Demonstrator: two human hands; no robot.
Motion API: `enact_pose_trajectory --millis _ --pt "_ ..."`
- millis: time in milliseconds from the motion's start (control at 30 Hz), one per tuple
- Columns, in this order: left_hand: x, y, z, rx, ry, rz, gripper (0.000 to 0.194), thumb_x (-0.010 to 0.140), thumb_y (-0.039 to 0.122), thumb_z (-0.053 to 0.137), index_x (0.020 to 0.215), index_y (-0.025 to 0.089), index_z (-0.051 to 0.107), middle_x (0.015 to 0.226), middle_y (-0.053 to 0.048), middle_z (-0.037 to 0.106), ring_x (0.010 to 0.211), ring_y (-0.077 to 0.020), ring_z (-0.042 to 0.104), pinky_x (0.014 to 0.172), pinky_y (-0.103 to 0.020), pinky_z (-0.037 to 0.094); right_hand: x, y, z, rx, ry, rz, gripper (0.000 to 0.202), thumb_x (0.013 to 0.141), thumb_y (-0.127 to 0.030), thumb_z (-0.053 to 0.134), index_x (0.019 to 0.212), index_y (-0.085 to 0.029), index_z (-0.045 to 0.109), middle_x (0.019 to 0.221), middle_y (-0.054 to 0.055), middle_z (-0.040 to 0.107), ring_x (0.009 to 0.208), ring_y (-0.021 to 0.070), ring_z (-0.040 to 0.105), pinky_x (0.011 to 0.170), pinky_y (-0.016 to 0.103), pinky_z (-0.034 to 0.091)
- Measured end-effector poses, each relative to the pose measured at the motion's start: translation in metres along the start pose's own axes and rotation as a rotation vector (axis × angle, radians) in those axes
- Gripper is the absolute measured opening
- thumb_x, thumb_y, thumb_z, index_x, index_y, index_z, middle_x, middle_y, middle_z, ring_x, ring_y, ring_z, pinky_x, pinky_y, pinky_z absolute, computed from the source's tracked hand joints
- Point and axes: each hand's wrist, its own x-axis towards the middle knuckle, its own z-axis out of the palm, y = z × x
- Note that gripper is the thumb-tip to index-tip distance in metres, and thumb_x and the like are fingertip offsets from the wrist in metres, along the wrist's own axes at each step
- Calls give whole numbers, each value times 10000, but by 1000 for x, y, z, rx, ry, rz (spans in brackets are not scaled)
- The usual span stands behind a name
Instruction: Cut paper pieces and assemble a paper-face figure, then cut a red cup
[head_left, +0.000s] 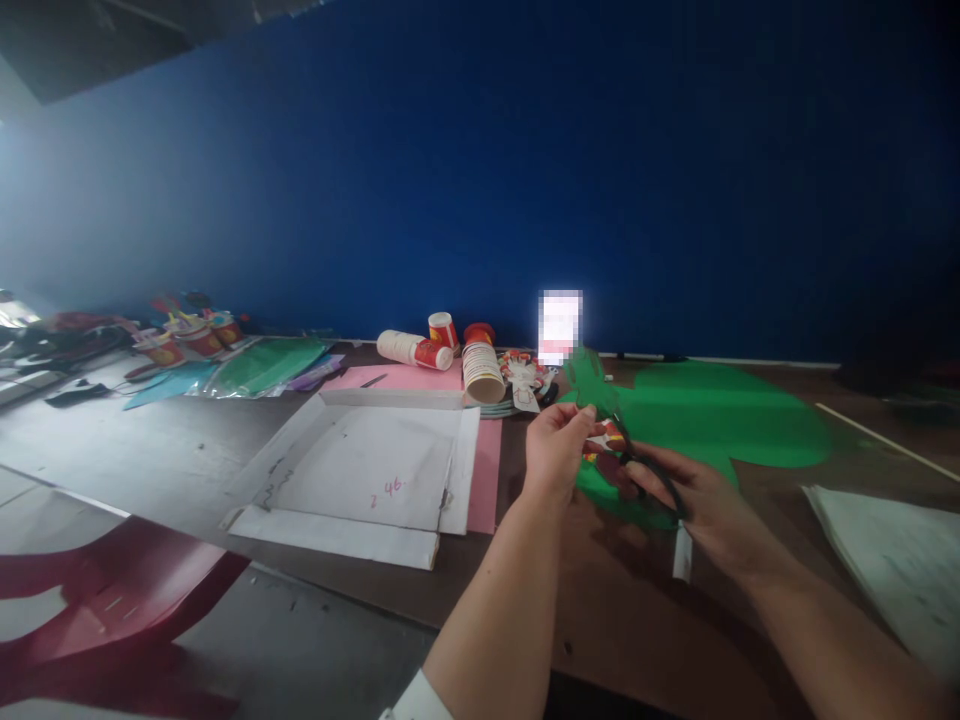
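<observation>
My left hand point(556, 448) pinches a small red, white and yellow printed piece of paper cup point(607, 436), fingers closed at its edge. In my right hand point(701, 505) is a pair of scissors with black handles point(670, 476); the fingers sit in and around the loops. The blades point toward the cup piece, but whether they touch it cannot be made out. A white tag point(682, 555) hangs by the handles. Under and behind both hands lies green paper point(739, 405) with rounded edges.
Left of my hands is a shallow white cardboard tray point(337, 470) on pink paper point(487, 470). Stacked paper cups point(482, 372) and cut cup pieces point(523, 375) stand behind. White sheets point(892, 560) and a thin stick point(889, 440) lie right; a red chair point(112, 600) stands front left.
</observation>
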Motion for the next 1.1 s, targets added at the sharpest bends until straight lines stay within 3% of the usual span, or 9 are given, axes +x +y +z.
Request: enact_pose_trajectory --millis 367,567,1100 --pt "-1 2 1 -20 -5 -30 276 695 303 783 732 135 567 615 -21 623 606 -132 651 526 -194 490 -1 -7 2 -83 30 -37 568 742 -560 730 1200 -223 730 819 58 715 743 209 619 650 310 500" --pt "-1 1 1 -6 -6 -22 245 715 286 762 736 133 571 631 -27 631 619 -134 657 527 -191 490 0 -3 0 -76 -1 -33 565 762 -537 727 1237 -232 706 864 59 719 803 223 625 679 308 491" --pt "-4 4 2 -3 19 -37 250 715 282 777 754 126 585 646 -35 643 608 -129 654 521 -190 493 -1 -8 2 -80 12 -36 530 741 -555 735 1183 -262 736 814 34 715 712 176 597 630 276 469"
